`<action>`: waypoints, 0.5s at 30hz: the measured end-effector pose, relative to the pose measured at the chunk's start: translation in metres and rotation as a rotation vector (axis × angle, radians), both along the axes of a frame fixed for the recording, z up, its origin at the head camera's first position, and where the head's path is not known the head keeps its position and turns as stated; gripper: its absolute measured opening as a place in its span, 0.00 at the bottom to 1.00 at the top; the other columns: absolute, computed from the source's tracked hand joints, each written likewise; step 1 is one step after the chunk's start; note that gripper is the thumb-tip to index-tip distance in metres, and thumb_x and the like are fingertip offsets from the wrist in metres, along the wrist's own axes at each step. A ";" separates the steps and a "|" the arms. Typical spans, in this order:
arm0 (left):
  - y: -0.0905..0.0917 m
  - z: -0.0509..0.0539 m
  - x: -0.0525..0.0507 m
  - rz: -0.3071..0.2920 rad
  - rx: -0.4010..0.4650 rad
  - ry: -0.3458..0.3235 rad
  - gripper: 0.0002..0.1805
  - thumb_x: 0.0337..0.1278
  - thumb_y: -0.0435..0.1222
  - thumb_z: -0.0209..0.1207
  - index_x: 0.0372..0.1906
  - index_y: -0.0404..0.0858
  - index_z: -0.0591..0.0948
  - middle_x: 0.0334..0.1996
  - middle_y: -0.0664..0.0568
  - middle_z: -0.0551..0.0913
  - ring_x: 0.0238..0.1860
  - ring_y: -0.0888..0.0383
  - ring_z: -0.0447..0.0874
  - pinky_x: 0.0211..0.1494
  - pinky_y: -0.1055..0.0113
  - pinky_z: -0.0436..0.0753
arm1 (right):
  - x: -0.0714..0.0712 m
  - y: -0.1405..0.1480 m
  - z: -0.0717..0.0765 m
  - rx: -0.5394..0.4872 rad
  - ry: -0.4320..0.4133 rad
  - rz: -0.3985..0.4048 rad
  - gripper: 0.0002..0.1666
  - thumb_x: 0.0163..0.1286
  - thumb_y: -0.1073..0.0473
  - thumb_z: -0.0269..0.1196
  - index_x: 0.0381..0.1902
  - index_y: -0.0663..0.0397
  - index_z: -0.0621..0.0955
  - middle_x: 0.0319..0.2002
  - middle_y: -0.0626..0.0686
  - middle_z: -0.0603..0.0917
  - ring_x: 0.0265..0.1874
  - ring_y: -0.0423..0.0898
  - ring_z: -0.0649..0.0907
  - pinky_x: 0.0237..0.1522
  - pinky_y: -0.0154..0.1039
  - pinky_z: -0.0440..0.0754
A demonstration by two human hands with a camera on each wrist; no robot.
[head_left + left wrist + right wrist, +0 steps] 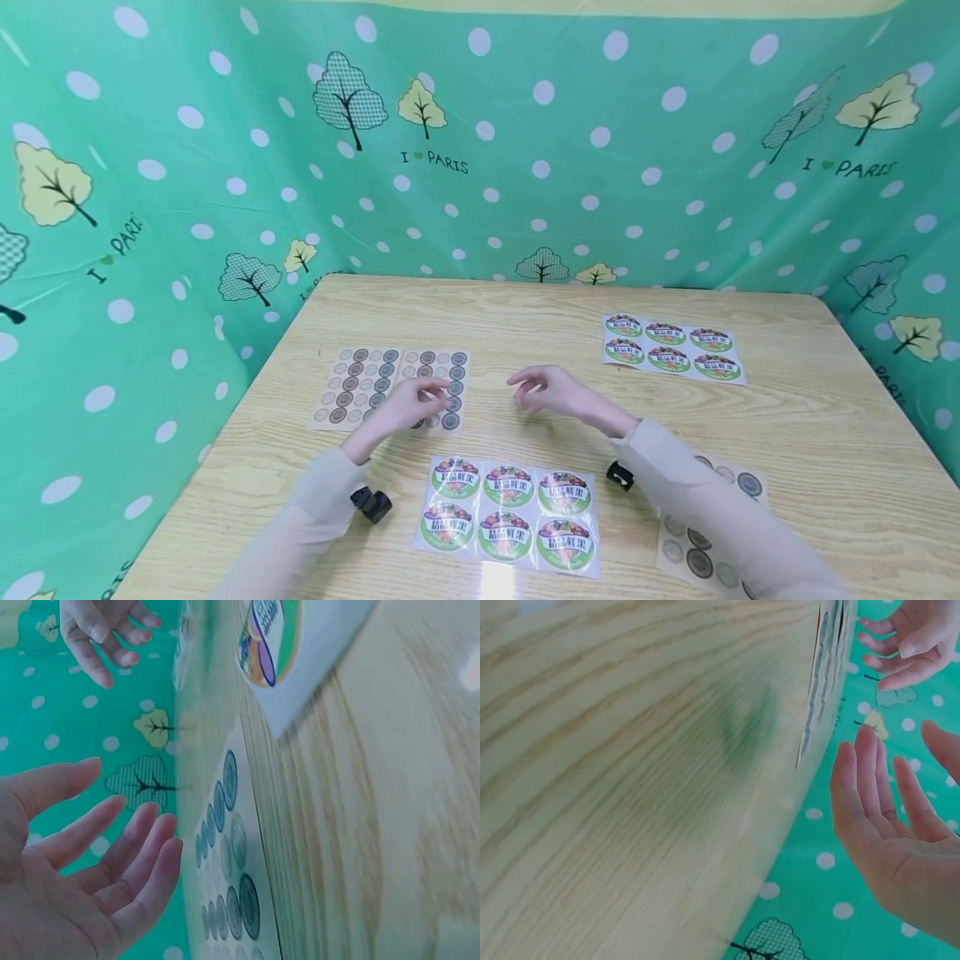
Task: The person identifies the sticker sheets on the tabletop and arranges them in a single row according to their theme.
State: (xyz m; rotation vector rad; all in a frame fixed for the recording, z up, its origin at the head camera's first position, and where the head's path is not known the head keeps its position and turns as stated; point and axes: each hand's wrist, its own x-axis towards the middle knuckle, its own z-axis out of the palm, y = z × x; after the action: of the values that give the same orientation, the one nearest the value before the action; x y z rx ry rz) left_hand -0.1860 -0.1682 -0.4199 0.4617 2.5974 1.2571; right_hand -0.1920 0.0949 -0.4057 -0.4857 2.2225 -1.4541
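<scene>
In the head view the left hand (414, 403) hovers over the right part of a sheet of small round brown and pale stickers (366, 385) at the table's left. Its fingers are relaxed and apart, holding nothing, as the left wrist view shows of the same hand (112, 877). The right hand (553, 392) is above bare wood right of that sheet, fingers loosely bent and empty; in the right wrist view this hand (892, 832) has its fingers spread. A gap separates the two hands.
A sheet of six fruit-label stickers (506, 512) lies at the front centre. Another such sheet (671, 346) lies at the back right. Under the right forearm is a sheet of round stickers (686, 546), partly hidden. A green patterned curtain (525, 150) stands behind the wooden table (525, 317).
</scene>
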 end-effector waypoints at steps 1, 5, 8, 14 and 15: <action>0.002 0.001 0.000 -0.011 0.004 0.001 0.19 0.49 0.32 0.57 0.48 0.29 0.75 0.33 0.45 0.80 0.28 0.54 0.78 0.27 0.70 0.77 | 0.001 0.003 0.001 0.004 0.006 0.004 0.22 0.57 0.69 0.58 0.51 0.69 0.72 0.38 0.63 0.79 0.35 0.51 0.79 0.39 0.43 0.80; 0.011 0.003 0.000 -0.038 -0.006 0.007 0.18 0.49 0.33 0.57 0.47 0.30 0.76 0.33 0.47 0.80 0.29 0.58 0.77 0.29 0.69 0.77 | 0.005 0.012 0.005 0.040 0.023 -0.004 0.23 0.57 0.67 0.58 0.52 0.67 0.72 0.37 0.59 0.80 0.34 0.46 0.79 0.39 0.38 0.80; 0.018 0.004 0.000 -0.065 -0.010 0.016 0.18 0.50 0.34 0.58 0.47 0.31 0.77 0.33 0.48 0.81 0.30 0.58 0.77 0.32 0.69 0.77 | 0.009 0.020 0.007 0.063 0.051 -0.012 0.22 0.57 0.66 0.59 0.51 0.67 0.73 0.37 0.57 0.80 0.32 0.44 0.79 0.37 0.36 0.79; 0.031 0.005 0.001 -0.094 -0.011 0.010 0.17 0.50 0.35 0.58 0.47 0.34 0.77 0.33 0.50 0.81 0.31 0.58 0.76 0.34 0.69 0.76 | 0.016 0.038 0.007 0.094 0.120 0.000 0.22 0.57 0.66 0.59 0.50 0.69 0.73 0.36 0.58 0.80 0.30 0.45 0.79 0.33 0.34 0.78; 0.034 0.006 0.001 -0.099 -0.014 0.009 0.17 0.50 0.36 0.58 0.47 0.34 0.77 0.33 0.50 0.81 0.31 0.58 0.76 0.34 0.70 0.76 | 0.017 0.041 0.007 0.097 0.124 0.000 0.22 0.57 0.66 0.59 0.50 0.69 0.73 0.36 0.58 0.80 0.31 0.45 0.79 0.33 0.34 0.78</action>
State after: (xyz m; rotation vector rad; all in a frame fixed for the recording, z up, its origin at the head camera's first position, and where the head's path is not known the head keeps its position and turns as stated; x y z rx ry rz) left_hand -0.1849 -0.1346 -0.4141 0.5868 2.5546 1.2066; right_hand -0.1746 0.1363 -0.3988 -0.5569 2.3768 -1.3415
